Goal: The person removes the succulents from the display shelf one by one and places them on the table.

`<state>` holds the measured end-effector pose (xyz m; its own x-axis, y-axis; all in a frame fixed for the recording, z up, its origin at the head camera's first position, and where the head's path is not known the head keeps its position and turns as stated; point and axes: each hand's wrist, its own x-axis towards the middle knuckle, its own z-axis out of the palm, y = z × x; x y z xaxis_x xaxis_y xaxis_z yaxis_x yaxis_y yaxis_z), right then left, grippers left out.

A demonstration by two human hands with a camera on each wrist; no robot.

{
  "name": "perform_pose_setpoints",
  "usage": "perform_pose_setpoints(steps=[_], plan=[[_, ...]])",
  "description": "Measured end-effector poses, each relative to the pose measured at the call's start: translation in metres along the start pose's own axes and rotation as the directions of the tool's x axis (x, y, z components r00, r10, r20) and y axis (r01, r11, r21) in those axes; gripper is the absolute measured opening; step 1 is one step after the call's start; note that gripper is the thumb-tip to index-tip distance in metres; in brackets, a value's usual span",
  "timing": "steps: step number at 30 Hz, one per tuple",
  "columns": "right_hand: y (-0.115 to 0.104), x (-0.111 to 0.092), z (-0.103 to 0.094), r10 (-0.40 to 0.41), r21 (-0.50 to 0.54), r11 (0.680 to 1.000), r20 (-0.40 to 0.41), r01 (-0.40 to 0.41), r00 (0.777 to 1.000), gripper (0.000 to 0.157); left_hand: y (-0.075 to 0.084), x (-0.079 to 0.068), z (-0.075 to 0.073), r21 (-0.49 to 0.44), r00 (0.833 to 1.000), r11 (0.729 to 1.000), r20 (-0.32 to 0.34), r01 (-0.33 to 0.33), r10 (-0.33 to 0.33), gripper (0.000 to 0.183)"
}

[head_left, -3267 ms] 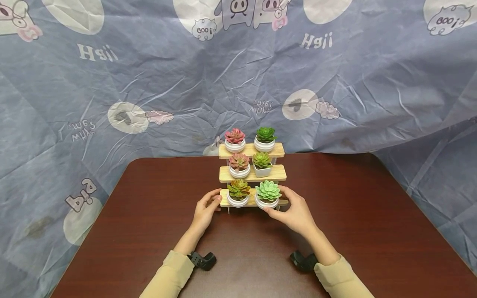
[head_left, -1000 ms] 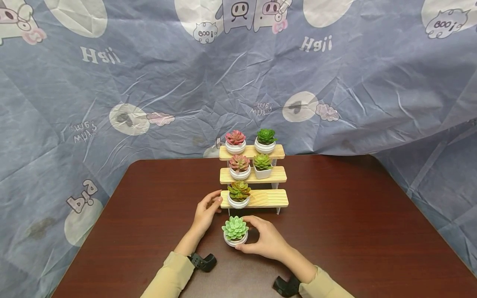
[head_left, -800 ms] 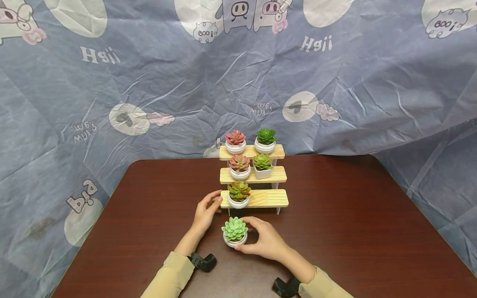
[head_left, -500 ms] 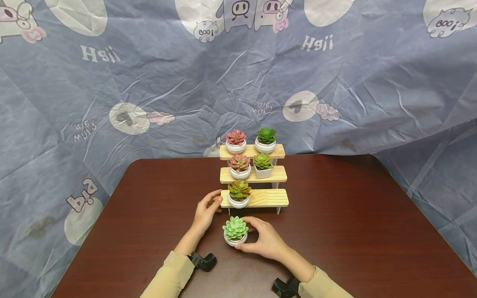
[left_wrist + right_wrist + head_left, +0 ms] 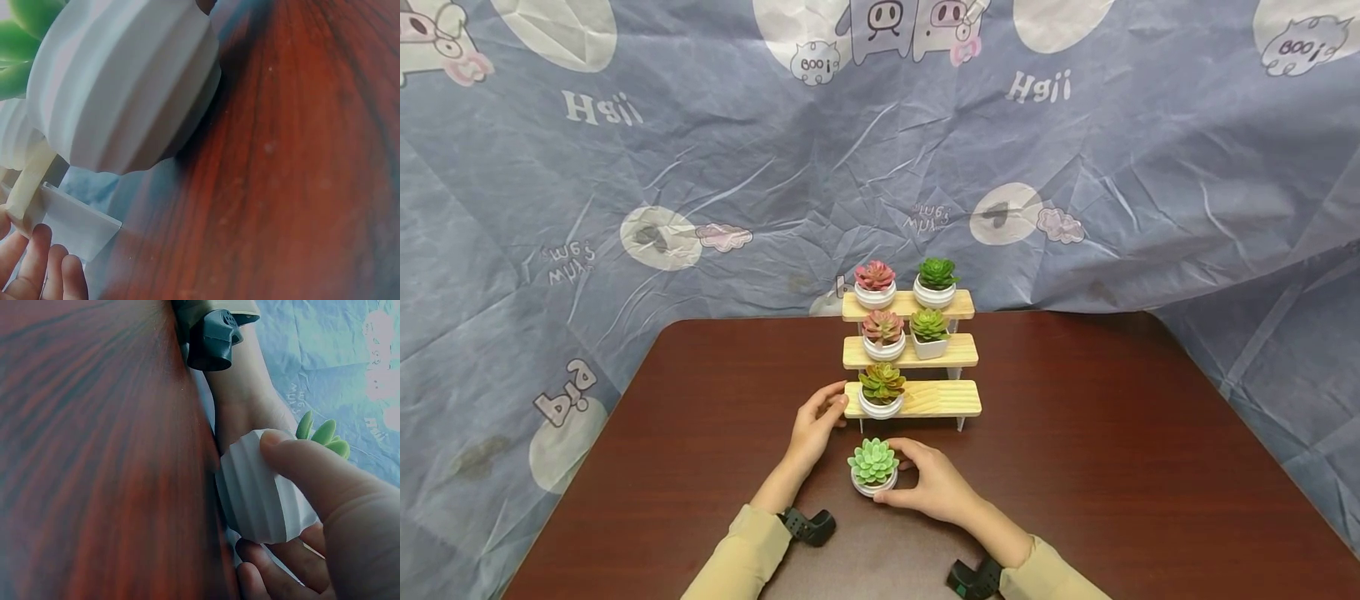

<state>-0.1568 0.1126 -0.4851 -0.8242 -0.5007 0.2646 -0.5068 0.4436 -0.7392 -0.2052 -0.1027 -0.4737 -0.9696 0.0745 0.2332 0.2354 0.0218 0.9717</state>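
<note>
In the head view, my right hand [image 5: 936,483] holds a pale green succulent in a white pot [image 5: 873,463] just in front of a three-tier wooden plant stand [image 5: 951,398]. Thumb and fingers sit on either side of the ribbed pot [image 5: 256,494] in the right wrist view, the pot upright and close over the table. My left hand [image 5: 814,421] grips the left end of the stand's lowest plank, its fingertips around the plank's end [image 5: 28,187] in the left wrist view. An olive-and-orange succulent [image 5: 882,385] occupies that plank's left half; its right half is bare.
A pink succulent [image 5: 883,330] and a light green one in a square pot [image 5: 929,330] stand on the middle tier. Above them are a red-pink succulent [image 5: 875,280] and a dark green one [image 5: 936,279]. Behind the brown table [image 5: 1097,433] hangs a printed grey-blue cloth [image 5: 775,150].
The pale green succulent has left the right side of the lowest plank and come forward and left in my right hand. Over the last second it has hardly moved. My left hand has stayed put.
</note>
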Motion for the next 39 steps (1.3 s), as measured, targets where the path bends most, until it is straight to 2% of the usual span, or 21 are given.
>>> perform_pose_setpoints(steps=[7,15,21,27,31,34,39], plan=[[0.000,0.000,0.000,0.014,-0.009,1.000,0.010,-0.013,1.000,0.063,0.000,0.001,0.000,0.003,0.999,0.999,0.002,0.033,-0.033,0.035],[-0.001,0.001,0.002,0.012,-0.057,0.998,0.007,-0.011,1.000,0.064,0.001,0.002,0.000,0.005,0.999,0.999,0.000,0.034,-0.034,0.035],[-0.004,0.001,-0.001,0.028,-0.065,0.998,0.050,-0.025,0.998,0.069,0.001,0.001,0.000,0.006,0.999,0.999,-0.001,0.041,-0.041,0.036],[-0.008,0.005,-0.023,0.055,-0.009,0.998,0.189,-0.054,0.980,0.080,0.000,0.001,0.000,0.007,0.999,0.999,0.004,0.037,-0.037,0.036],[-0.011,0.007,-0.046,0.064,0.061,0.995,0.238,-0.081,0.969,0.073,0.000,0.001,0.000,0.000,1.000,1.000,0.001,0.028,-0.028,0.036],[-0.014,0.010,-0.060,0.062,0.094,0.992,0.210,-0.083,0.976,0.061,0.000,0.001,0.000,-0.001,1.000,1.000,-0.002,0.022,-0.022,0.036],[-0.017,0.016,-0.072,0.063,0.102,0.992,0.082,-0.072,0.995,0.047,0.000,0.001,0.000,0.001,1.000,1.000,-0.003,0.019,-0.019,0.036]])
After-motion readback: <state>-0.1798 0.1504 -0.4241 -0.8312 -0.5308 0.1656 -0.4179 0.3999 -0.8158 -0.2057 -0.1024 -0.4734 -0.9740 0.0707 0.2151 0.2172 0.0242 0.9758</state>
